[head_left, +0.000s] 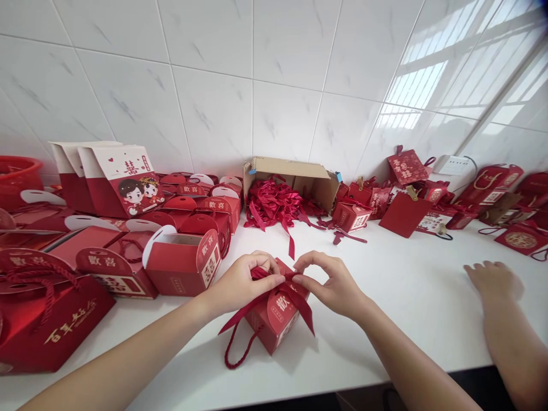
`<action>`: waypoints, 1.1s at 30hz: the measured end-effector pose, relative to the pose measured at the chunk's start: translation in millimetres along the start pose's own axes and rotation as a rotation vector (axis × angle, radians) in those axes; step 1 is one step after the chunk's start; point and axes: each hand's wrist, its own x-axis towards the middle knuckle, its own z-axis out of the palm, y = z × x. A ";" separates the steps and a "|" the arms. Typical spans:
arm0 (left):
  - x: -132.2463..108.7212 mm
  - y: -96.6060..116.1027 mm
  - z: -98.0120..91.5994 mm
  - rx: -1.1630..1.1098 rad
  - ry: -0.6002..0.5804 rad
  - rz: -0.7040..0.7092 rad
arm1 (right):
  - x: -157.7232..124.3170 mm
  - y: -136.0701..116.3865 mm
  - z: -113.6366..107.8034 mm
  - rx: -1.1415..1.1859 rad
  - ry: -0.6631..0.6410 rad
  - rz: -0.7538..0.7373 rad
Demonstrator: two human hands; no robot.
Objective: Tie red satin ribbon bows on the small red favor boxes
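In front of me on the white table stands a small red gift box (274, 326) with a rounded, printed flap. A dark red ribbon (303, 308) lies across its top, its two tails hanging down at the left and right. My left hand (252, 275) pinches the ribbon at the left of the knot or bow. From the right, my right hand (326, 281) pinches the ribbon too, thumb against fingertips. The knot itself is partly covered by my fingers. A twisted cord handle (241, 357) droops from the box's near left side onto the table.
Rows of red gift boxes (177, 262) fill the left. A cardboard box (295, 167) spilling red ribbons (274, 204) lies by the tiled wall. More boxes and tags (406, 216) are at the right. Another person's hand (494, 281) rests on the table's right side.
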 end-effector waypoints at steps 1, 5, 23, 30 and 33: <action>0.0 0.3 0.3 -0.003 0.003 -0.003 | -0.4 0.6 0.2 0.002 0.015 0.017; 0.2 -0.3 3.5 0.001 0.035 0.002 | -0.5 1.7 0.9 0.019 0.042 0.075; -6.6 -4.0 10.2 -0.138 0.104 -0.031 | -10.4 9.7 -3.4 0.079 0.113 0.136; -7.4 -2.6 10.1 -0.076 0.116 -0.015 | -12.2 6.2 -1.5 0.008 0.147 0.067; -10.0 -3.1 10.6 -0.037 0.124 -0.026 | -14.3 5.3 2.0 0.000 0.195 0.046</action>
